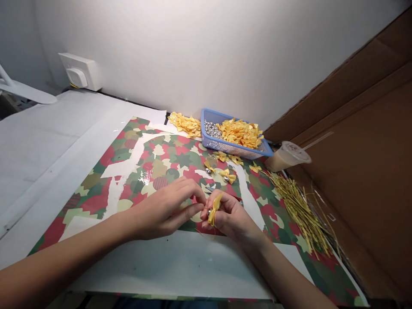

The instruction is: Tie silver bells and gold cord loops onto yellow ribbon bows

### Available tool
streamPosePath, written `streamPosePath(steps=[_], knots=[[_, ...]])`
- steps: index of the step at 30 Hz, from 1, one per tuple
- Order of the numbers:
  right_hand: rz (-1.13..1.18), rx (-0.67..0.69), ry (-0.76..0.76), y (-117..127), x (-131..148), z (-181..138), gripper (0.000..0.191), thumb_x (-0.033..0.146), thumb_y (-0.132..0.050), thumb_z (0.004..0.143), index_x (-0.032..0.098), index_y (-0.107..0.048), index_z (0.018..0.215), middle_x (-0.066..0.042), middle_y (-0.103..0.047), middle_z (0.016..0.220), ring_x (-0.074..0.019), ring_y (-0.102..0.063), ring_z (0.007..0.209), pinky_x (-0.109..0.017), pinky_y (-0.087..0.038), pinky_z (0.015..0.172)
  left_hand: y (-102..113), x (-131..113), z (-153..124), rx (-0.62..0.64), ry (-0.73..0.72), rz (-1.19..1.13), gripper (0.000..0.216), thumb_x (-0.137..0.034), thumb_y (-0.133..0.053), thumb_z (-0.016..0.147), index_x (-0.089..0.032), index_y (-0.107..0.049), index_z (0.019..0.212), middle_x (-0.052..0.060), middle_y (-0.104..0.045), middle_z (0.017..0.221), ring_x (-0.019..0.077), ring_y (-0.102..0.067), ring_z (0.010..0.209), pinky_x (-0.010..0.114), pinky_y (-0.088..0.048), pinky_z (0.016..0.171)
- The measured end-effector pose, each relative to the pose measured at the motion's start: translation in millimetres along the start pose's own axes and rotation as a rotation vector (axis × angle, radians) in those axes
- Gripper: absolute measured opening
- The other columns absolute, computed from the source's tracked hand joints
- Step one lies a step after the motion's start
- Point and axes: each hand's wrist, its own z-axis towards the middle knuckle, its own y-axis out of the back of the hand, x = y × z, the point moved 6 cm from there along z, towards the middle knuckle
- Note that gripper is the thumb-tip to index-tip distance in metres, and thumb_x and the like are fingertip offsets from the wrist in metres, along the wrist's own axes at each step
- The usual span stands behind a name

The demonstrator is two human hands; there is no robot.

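Head view, held bow: a yellow bow [215,210] is kept above the near edge of the patterned covering on the counter [174,268]; a silver bell [209,212] is seen against it.
Right hand [233,219]: grip closed, the bow pinched between thumb and fingers.
Left hand [164,210]: thumb and forefinger brought nearly together beside the right fingertips; whether a thin strand is gripped cannot be told.
Loose bows with bells: two, one of them a bow [228,176], laid beyond the hands.
Blue basket [236,150]: stocked with bells [212,130] and bows; set near the wall.
Bell risk: could be dropped and rolled away if the pinch were loosened.
Blade risk: fingers could be nicked on the pointed blades [210,189] if lowered carelessly.
Cup risk: the drink cup [286,156] could be tipped if the nearby basket were pushed sideways.
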Motion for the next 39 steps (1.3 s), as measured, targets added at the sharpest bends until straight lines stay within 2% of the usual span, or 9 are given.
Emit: streamPosePath(steps=[5, 12, 17, 20, 25, 28, 31, 35, 39], knots=[[0.069, -0.011, -0.087, 1, -7, -1, 0.028, 0.032, -0.083, 0.063, 0.02, -0.06, 0.073, 0.004, -0.067, 0.066, -0.0068, -0.065, 0.056, -0.018, -0.054, 0.059, 1, -2, 0, -0.041, -0.081, 0.145, 0.012, -0.013, -0.043, 0.094, -0.017, -0.053, 0.087, 0.003, -0.059, 0.082, 0.0137, -0.051, 0.076, 0.025, -0.042, 0.068], [0.067, -0.064, -0.081, 6, -5, -1, 0.03, 0.031, -0.084, 0.059, 0.019, -0.059, 0.069, 0.004, -0.066, 0.065, -0.0065, -0.06, 0.051, -0.019, -0.053, 0.054, -5, -4, 0, 0.059, -0.1, 0.303, 0.021, -0.018, -0.035, 0.096, -0.015, -0.055, 0.088, 0.005, -0.059, 0.077, 0.0157, -0.05, 0.069, 0.027, -0.041, 0.062], [-0.009, -0.054, 0.04, 6, 2, 1, 0.027, 0.037, -0.081, 0.064, 0.02, -0.061, 0.067, 0.003, -0.059, 0.071, -0.0068, -0.053, 0.051, -0.018, -0.046, 0.046, -3, -6, 0, 0.029, -0.154, 0.311, 0.022, -0.014, -0.035, 0.095, -0.016, -0.055, 0.085, 0.003, -0.056, 0.071, 0.0143, -0.047, 0.064, 0.025, -0.039, 0.059], [-0.079, -0.08, 0.129, 10, 9, 1, 0.021, 0.041, -0.076, 0.07, 0.023, -0.066, 0.072, 0.002, -0.056, 0.082, -0.0063, -0.051, 0.055, -0.02, -0.046, 0.052, -1, -8, 0, 0.003, -0.174, 0.346, 0.021, -0.013, -0.037, 0.094, -0.016, -0.055, 0.083, 0.002, -0.055, 0.069, 0.014, -0.045, 0.063, 0.025, -0.039, 0.058], [-0.304, -0.146, 0.227, 18, 19, -4, 0.017, 0.044, -0.069, 0.077, 0.027, -0.069, 0.081, -0.001, -0.055, 0.088, -0.0112, -0.05, 0.067, -0.023, -0.044, 0.057, -1, -7, 0, -0.004, -0.196, 0.446, 0.022, -0.012, -0.038, 0.092, -0.017, -0.054, 0.077, 0.001, -0.052, 0.065, 0.0141, -0.043, 0.06, 0.025, -0.037, 0.054], [-0.409, -0.129, 0.303, 14, 25, -7, 0.015, 0.041, -0.065, 0.081, 0.028, -0.07, 0.085, -0.003, -0.057, 0.09, -0.016, -0.053, 0.082, -0.027, -0.046, 0.068, -1, -7, 0, -0.038, -0.199, 0.495, 0.024, -0.012, -0.038, 0.092, -0.017, -0.053, 0.073, 0.001, -0.051, 0.063, 0.0136, -0.042, 0.058, 0.025, -0.036, 0.053], [-0.436, -0.092, 0.367, 8, 29, -9, 0.015, 0.041, -0.068, 0.078, 0.028, -0.07, 0.086, -0.005, -0.06, 0.095, -0.0209, -0.053, 0.099, -0.032, -0.047, 0.08, 2, -5, 1, -0.076, -0.163, 0.492, 0.023, -0.013, -0.04, 0.091, -0.017, -0.054, 0.074, 0.001, -0.052, 0.063, 0.0133, -0.042, 0.058, 0.025, -0.036, 0.053], [-0.48, -0.107, 0.398, 7, 32, -12, 0.018, 0.044, -0.067, 0.077, 0.027, -0.072, 0.081, -0.007, -0.062, 0.101, -0.0243, -0.055, 0.102, -0.038, -0.048, 0.084, 5, -3, 1, -0.093, -0.11, 0.452, 0.022, -0.012, -0.041, 0.09, -0.017, -0.055, 0.074, 0.0, -0.053, 0.062, 0.0129, -0.043, 0.058, 0.025, -0.037, 0.053], [-0.501, -0.168, 0.442, 9, 35, -15, 0.021, 0.043, -0.062, 0.083, 0.027, -0.071, 0.074, -0.006, -0.065, 0.096, -0.0249, -0.058, 0.104, -0.045, -0.043, 0.096, 5, -4, 0, -0.119, -0.119, 0.464, 0.022, -0.012, -0.041, 0.089, -0.018, -0.056, 0.073, 0.0, -0.055, 0.062, 0.0132, -0.044, 0.059, 0.025, -0.038, 0.054]])
